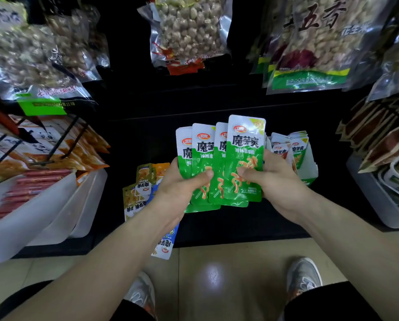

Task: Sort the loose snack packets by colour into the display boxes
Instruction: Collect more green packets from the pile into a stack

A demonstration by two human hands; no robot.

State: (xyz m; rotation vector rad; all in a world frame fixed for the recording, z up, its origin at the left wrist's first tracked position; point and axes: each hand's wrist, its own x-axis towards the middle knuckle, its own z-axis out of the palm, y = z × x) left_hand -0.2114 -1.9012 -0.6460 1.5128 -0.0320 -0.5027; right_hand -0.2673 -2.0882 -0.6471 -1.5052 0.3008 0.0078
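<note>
Packets: four green-and-white foil snack packets [219, 158] are standing fanned.
Left hand [180, 181]: thumb and curled fingers are pinching their left side.
Right hand [275, 179]: thumb is pinching the front packet.

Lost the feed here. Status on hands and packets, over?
Left hand and right hand both grip a fan of green packets. Display box behind right hand, packets standing in it. Olive packets and blue packet loose on shelf, lower left.
</note>
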